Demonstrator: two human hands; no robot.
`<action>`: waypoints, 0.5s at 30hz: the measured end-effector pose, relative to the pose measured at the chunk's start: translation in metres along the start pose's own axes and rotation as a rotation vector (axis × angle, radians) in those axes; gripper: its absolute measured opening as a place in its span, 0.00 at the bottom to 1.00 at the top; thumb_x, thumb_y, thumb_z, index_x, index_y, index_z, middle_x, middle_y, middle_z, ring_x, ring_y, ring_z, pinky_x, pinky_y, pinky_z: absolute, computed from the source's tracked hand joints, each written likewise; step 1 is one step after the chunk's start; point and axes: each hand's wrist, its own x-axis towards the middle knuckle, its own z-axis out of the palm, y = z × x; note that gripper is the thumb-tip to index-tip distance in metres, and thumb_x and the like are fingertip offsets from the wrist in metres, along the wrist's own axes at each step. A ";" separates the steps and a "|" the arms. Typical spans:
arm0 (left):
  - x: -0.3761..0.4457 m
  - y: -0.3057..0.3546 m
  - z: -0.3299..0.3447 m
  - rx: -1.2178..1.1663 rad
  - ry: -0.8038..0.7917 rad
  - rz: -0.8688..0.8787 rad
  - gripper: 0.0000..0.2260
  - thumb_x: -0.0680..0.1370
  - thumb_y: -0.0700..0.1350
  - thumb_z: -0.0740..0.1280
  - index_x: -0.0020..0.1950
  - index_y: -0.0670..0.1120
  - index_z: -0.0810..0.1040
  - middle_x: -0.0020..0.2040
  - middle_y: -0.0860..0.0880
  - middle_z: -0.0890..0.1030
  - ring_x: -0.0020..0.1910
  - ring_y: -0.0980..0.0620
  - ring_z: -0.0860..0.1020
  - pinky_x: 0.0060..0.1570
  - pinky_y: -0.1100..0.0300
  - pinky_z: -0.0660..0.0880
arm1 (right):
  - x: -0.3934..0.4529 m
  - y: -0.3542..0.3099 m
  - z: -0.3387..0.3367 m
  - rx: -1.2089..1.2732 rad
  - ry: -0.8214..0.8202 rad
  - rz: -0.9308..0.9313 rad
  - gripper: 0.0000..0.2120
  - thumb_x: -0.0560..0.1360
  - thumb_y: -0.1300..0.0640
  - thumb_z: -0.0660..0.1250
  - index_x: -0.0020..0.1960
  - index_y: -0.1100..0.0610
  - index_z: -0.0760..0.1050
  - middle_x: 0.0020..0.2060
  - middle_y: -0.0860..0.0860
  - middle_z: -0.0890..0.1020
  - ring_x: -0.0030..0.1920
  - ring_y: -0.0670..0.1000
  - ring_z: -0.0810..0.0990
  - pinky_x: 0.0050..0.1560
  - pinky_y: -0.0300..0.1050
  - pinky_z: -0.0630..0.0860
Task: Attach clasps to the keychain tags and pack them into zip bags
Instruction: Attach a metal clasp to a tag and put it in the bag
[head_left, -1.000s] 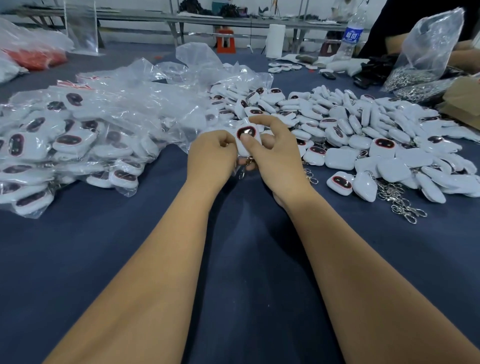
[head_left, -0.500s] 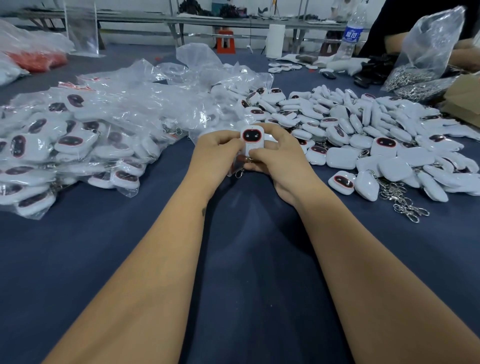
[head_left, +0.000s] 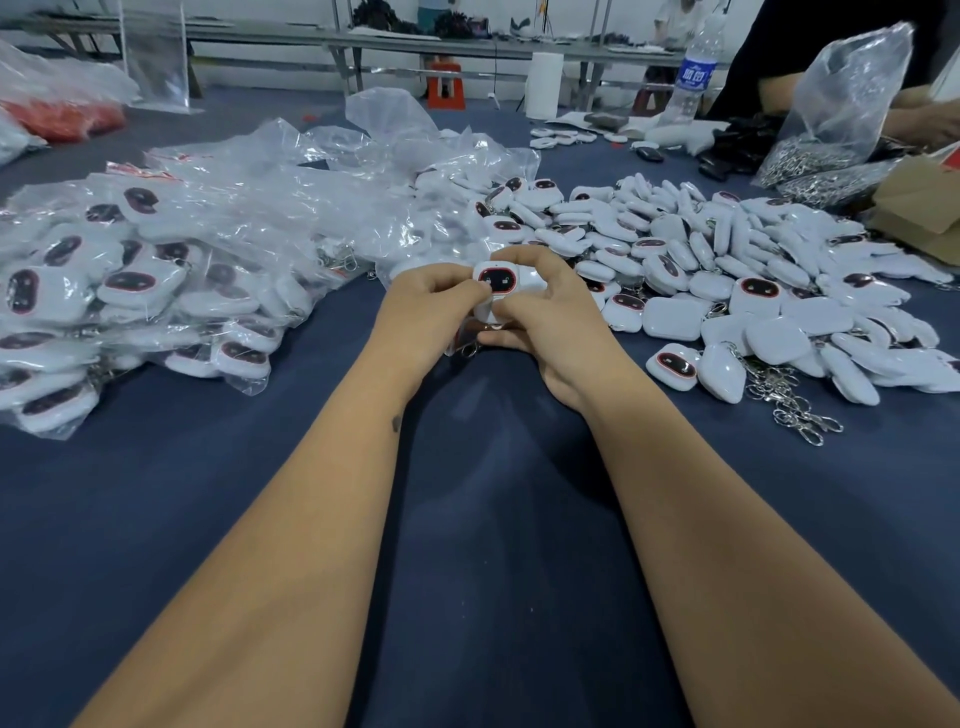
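Observation:
A white keychain tag (head_left: 497, 280) with a dark red-rimmed face stands upright between my two hands at the middle of the table. My left hand (head_left: 431, 312) pinches its left side. My right hand (head_left: 550, 317) curls over its top and right side. A metal clasp (head_left: 469, 351) hangs just below the tag, under my fingers, with a bit of clear plastic beside it. To the right, loose white tags (head_left: 727, 270) lie in a heap. At the left sit bagged tags (head_left: 130, 280) in clear zip bags.
Loose metal clasps (head_left: 789, 400) lie by the heap's near edge. At the back right, another person's arms handle a clear bag of clasps (head_left: 836, 114). A water bottle (head_left: 693, 73) and a cardboard box (head_left: 919, 202) stand there. A dark blue cloth (head_left: 498, 519) covers the table.
Both hands have drawn the tag a little nearer to me and turned it upright so its dark face points at me. My right fingers now curl over its top.

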 end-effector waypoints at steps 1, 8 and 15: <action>0.001 -0.001 0.000 -0.006 -0.003 0.001 0.10 0.70 0.46 0.68 0.42 0.40 0.82 0.36 0.45 0.81 0.34 0.50 0.77 0.36 0.59 0.75 | 0.000 0.000 0.000 -0.007 -0.004 -0.002 0.18 0.72 0.74 0.62 0.55 0.55 0.74 0.37 0.54 0.82 0.37 0.52 0.84 0.45 0.46 0.84; 0.000 0.000 0.000 -0.046 -0.011 -0.014 0.15 0.67 0.48 0.70 0.43 0.36 0.80 0.34 0.44 0.79 0.30 0.51 0.76 0.29 0.63 0.73 | -0.002 -0.001 0.002 -0.043 -0.008 -0.020 0.18 0.73 0.74 0.63 0.53 0.54 0.74 0.37 0.54 0.82 0.36 0.51 0.83 0.38 0.41 0.81; 0.003 -0.002 0.000 0.024 0.009 -0.031 0.13 0.66 0.50 0.67 0.42 0.43 0.82 0.35 0.43 0.81 0.33 0.49 0.76 0.37 0.56 0.74 | -0.002 0.000 0.003 -0.058 -0.019 -0.013 0.17 0.74 0.72 0.64 0.59 0.57 0.73 0.41 0.58 0.82 0.39 0.54 0.83 0.42 0.43 0.82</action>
